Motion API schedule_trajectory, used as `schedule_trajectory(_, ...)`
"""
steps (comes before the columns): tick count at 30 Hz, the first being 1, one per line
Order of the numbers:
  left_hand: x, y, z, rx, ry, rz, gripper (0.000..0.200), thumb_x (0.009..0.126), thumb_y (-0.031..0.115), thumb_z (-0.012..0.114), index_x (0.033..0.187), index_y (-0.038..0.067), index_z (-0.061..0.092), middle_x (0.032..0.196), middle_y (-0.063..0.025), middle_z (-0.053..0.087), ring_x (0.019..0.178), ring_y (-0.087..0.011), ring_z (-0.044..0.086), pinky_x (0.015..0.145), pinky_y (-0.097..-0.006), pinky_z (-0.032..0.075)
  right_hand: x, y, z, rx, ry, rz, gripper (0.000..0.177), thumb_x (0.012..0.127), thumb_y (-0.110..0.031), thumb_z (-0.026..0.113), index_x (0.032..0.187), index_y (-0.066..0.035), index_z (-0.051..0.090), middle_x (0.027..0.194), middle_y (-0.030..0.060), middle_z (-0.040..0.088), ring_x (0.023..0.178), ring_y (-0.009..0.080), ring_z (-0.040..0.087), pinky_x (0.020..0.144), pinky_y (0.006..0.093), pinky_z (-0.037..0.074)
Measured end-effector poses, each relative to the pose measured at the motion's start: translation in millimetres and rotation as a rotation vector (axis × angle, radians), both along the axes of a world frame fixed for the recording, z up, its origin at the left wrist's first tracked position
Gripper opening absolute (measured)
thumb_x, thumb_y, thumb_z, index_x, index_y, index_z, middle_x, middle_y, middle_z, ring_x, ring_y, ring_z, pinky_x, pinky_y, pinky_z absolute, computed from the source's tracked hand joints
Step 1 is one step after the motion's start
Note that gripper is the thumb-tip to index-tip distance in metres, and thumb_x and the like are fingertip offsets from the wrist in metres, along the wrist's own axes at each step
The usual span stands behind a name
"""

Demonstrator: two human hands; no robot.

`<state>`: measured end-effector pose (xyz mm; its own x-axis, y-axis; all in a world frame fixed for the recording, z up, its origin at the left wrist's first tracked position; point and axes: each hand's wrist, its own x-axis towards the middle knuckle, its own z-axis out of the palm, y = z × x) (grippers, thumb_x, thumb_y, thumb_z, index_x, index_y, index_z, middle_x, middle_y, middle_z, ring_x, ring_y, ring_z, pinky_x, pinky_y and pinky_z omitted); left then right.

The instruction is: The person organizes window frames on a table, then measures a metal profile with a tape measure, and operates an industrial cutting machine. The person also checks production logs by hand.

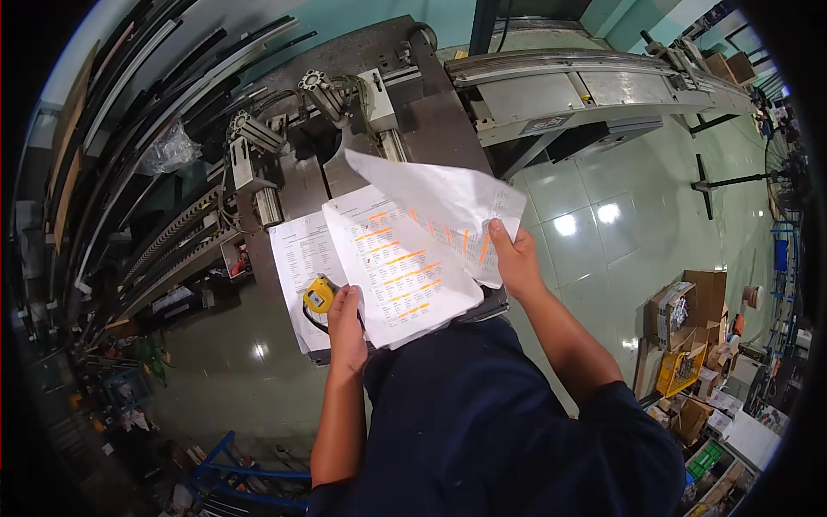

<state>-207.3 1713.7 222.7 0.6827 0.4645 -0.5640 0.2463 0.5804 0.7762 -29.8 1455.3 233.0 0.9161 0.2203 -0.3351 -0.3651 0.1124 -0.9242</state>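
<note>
My right hand pinches the right edge of a lifted sheet, which is curled up and partly folded over the pages below. Under it lies a stack of printed papers with rows marked in orange and yellow highlighter. My left hand is closed on the left edge of this stack, its thumb on top and its other fingers mostly hidden. A yellow tape measure with a black strap sits right beside the left fingertips, over another printed sheet.
The papers rest at the near edge of a dark metal machine table with pneumatic cylinders at its far side. A long rail runs off to the right. Long profiles lean at left. Boxes and a yellow crate stand on the right.
</note>
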Motion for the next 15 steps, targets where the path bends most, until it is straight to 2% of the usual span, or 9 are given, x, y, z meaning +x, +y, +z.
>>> schedule_trajectory(4, -7, 1, -7, 0.237, 0.102, -0.035, 0.026, 0.107, 0.022, 0.061, 0.112, -0.004, 0.067, 0.105, -0.0038, 0.071, 0.096, -0.0078, 0.062, 0.086, -0.0249, 0.048, -4, 0, 0, 0.019, 0.014, -0.039, 0.034, 0.108, -0.03, 0.062, 0.118, 0.002, 0.071, 0.104, 0.0036, 0.073, 0.09, 0.0093, 0.065, 0.081, 0.0287, 0.054)
schedule_trajectory(7, -6, -2, -5, 0.425, 0.15, -0.078, 0.025, 0.106, 0.02, 0.062, 0.11, -0.004, 0.067, 0.107, -0.0089, 0.07, 0.096, -0.0149, 0.063, 0.087, -0.0283, 0.048, -9, 1, -8, 0.006, -0.002, -0.011, 0.034, 0.109, -0.029, 0.061, 0.119, 0.002, 0.07, 0.106, 0.0041, 0.073, 0.093, 0.0099, 0.066, 0.083, 0.0289, 0.054)
schedule_trajectory(10, -6, -5, 6, 1.253, 0.258, -0.35, 0.023, 0.103, 0.018, 0.064, 0.109, -0.004, 0.066, 0.109, -0.0158, 0.068, 0.099, -0.0251, 0.064, 0.09, -0.0334, 0.048, -7, 2, -7, -0.003, -0.031, 0.006, 0.034, 0.109, -0.028, 0.061, 0.12, 0.003, 0.069, 0.109, 0.0047, 0.073, 0.095, 0.0103, 0.066, 0.084, 0.0294, 0.054)
schedule_trajectory(13, -9, -10, -10, 1.444, 0.184, -0.279, 0.022, 0.1, 0.016, 0.065, 0.111, -0.003, 0.066, 0.113, -0.022, 0.066, 0.106, -0.0337, 0.064, 0.093, -0.0382, 0.049, -1, 7, 0, 0.04, -0.017, -0.079, 0.034, 0.109, -0.028, 0.061, 0.121, 0.003, 0.068, 0.11, 0.0054, 0.072, 0.096, 0.0107, 0.066, 0.085, 0.0296, 0.055)
schedule_trajectory(15, -12, -9, -11, 1.138, 0.173, -0.33, 0.022, 0.101, 0.016, 0.065, 0.112, -0.003, 0.065, 0.113, -0.0207, 0.067, 0.106, -0.0296, 0.065, 0.093, -0.0375, 0.05, 5, 6, 0, 0.05, 0.006, -0.119, 0.034, 0.109, -0.027, 0.061, 0.121, 0.003, 0.068, 0.11, 0.006, 0.072, 0.095, 0.0111, 0.066, 0.085, 0.0298, 0.055)
